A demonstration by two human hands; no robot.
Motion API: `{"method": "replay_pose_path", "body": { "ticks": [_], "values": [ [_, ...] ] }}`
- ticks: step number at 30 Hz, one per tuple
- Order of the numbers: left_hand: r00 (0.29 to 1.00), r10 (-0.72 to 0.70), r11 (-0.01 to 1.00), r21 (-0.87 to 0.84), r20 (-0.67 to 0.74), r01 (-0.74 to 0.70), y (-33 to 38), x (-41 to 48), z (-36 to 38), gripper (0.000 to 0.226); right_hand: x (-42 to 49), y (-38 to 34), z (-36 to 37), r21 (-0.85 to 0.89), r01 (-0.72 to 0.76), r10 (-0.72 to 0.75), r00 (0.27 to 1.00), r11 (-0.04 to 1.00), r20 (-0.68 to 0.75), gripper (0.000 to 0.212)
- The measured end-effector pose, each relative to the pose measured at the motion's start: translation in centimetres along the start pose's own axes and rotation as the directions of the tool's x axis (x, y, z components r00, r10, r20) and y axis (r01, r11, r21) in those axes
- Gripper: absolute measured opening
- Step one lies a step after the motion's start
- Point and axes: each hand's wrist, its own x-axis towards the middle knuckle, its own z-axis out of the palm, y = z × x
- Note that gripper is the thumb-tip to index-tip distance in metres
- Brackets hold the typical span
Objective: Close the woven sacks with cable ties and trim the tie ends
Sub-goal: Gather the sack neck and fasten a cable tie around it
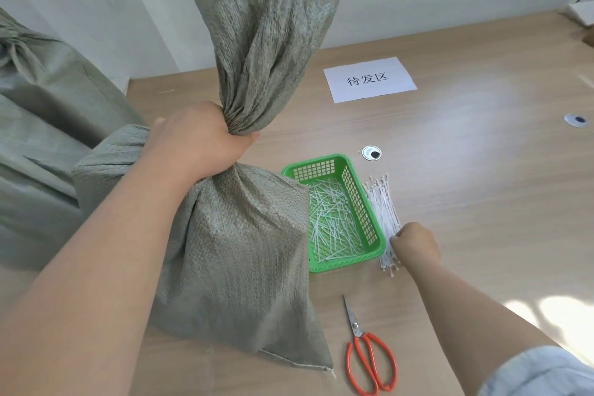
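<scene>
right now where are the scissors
In the head view the scissors lie on the table at bottom centre, right of the sack, below the green basket.

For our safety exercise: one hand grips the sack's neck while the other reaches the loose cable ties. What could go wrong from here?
Only the left hand holds the sack neck; a slackened grip might let it reopen. The right hand, at the tie bundle, could drag several ties. The scissors near that forearm might get knocked.
</scene>
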Motion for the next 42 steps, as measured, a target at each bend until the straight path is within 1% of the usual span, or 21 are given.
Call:
{"method": "replay_pose_path", "body": {
  "ticks": [3,10,14,19,22,24,27,29,33,37,40,42],
  "values": [
    [1.000,-0.011,1.000,-0.012,-0.006,0.011,-0.4,-0.1,-0.1,0.058,-0.6,-0.2,-0.5,0.042,0.006,-0.006,1.000,0.999,-0.012,0.022],
    [1.000,-0.012,0.998,-0.063,0.012,0.012,-1.2,-0.6,-0.6,0.058,-2.7,0.0,-2.4,0.088,0.009,-0.008,1.000,0.996,-0.012,0.015],
    [1.000,0.000,0.994,-0.110,0.029,0.003,-1.9,-1.3,-1.0,0.055,-4.3,-0.7,-4.2,0.127,0.028,-0.018,0.996,0.992,-0.083,0.019],
    [1.000,0.004,0.987,-0.162,0.023,0.000,-3.7,-2.3,-1.3,0.042,-6.3,-3.3,-7.3,0.195,0.094,-0.065,0.987,0.976,-0.149,0.009],
    [0.999,0.011,0.982,-0.187,0.030,-0.005,-5.1,-3.1,-1.5,0.035,-7.8,-5.6,-9.2,0.207,0.159,-0.111,0.968,0.965,-0.224,0.008],
    [0.999,0.002,0.970,-0.242,0.048,0.010,-6.1,-3.6,-1.7,0.030,-9.0,-7.4,-10.2,0.215,0.217,-0.157,0.952,0.952,-0.262,0.009],
    [0.997,-0.013,0.944,-0.329,0.076,0.037,-7.1,-4.1,-2.0,0.025,-10.8,-10.3,-11.3,0.267,0.299,-0.220,0.932,0.916,-0.288,0.009],
    [0.997,0.002,0.934,-0.356,0.079,0.026,-8.1,-4.5,-2.4,0.025,-12.3,-12.7,-11.6,0.295,0.353,-0.265,0.916,0.888,-0.300,0.009],
    [0.987,0.071,0.904,-0.427,0.146,-0.002,-9.5,-4.9,-3.4,0.023,-15.9,-18.3,-12.0,0.384,0.465,-0.370,0.880,0.798,-0.297,0.008],
    [0.964,0.138,0.842,-0.539,0.226,0.005,-10.9,-5.0,-4.9,0.021,-20.3,-23.3,-12.2,0.423,0.543,-0.470,0.840,0.726,-0.272,0.009],
    [0.960,0.196,0.847,-0.527,0.201,-0.063,-12.0,-5.1,-5.2,0.011,-23.3,-26.1,-11.8,0.429,0.566,-0.522,0.822,0.704,-0.228,0.008],
    [0.965,0.223,0.870,-0.474,0.140,-0.133,-12.6,-5.1,-4.7,0.021,-25.2,-27.6,-11.3,0.424,0.569,-0.548,0.816,0.705,-0.183,0.008]
  ]
}}
